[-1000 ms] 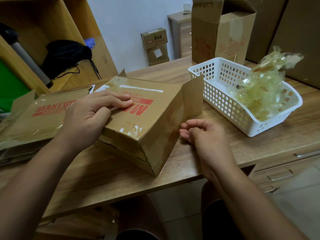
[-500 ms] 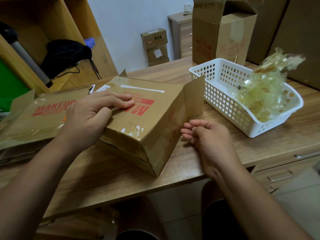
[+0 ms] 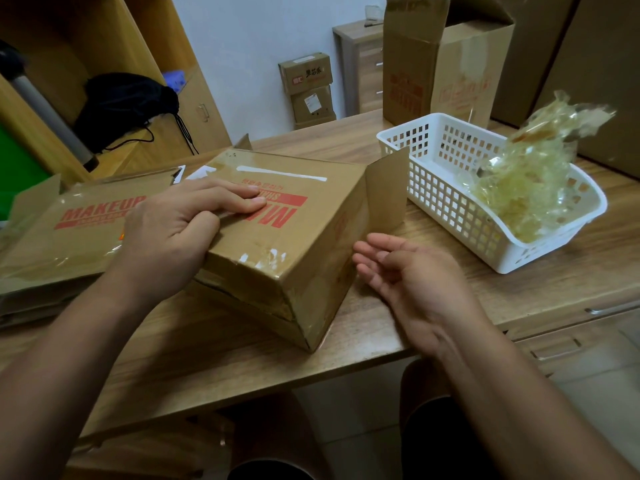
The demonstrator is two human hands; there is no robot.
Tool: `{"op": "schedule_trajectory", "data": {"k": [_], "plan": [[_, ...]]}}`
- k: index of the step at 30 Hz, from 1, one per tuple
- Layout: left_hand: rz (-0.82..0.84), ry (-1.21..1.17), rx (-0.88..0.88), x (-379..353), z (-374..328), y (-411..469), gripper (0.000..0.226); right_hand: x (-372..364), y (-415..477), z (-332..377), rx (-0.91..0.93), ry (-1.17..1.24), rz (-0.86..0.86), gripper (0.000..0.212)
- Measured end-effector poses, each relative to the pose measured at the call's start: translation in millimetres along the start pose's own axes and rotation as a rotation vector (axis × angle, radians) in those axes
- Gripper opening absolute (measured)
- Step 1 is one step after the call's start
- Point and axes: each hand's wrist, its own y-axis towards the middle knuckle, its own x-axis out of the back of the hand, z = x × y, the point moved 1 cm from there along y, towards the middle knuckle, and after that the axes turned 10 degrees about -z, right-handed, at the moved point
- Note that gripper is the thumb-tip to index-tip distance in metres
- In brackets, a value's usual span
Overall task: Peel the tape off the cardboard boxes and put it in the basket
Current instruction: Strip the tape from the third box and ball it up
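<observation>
The left hand point(image 3: 173, 233) presses flat on the box point(image 3: 311, 233); right hand point(image 3: 415, 282) slack, empty. The tape point(image 3: 268, 257) at its six o'clock looks flimsy, sticky; pinch an edge.

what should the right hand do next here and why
Probably bring the right hand to the near top edge of the box and pick at the tape scrap there: that hand is empty, and the left hand presses the box top.

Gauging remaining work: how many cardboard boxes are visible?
5: brown cardboard box under the left hand; flattened MAKEUP box left of it; tall open box behind the white plastic basket; two small stacked boxes by the wall. Others may hide under the flattened one.
</observation>
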Motion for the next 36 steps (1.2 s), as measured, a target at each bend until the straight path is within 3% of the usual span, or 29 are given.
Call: {"op": "schedule_trajectory", "data": {"k": [6, 16, 26, 36], "plan": [[0.014, 0.009, 0.014, 0, 0, 1, 0.049, 8, 1, -1, 0.139, 0.002, -0.101, 0.032], [0.010, 0.005, 0.012, 0, -3, 0, 0.048, 4, 6, -7, 0.156, -0.075, -0.075, 0.023], [0.003, -0.001, 0.012, 1, -5, 1, 0.047, 5, 18, -12, 0.384, -0.333, -0.097, 0.016], [-0.003, 0.006, 0.010, 1, -5, 1, 0.047, -3, 28, -11, 0.415, -0.460, -0.144, 0.018]]}}
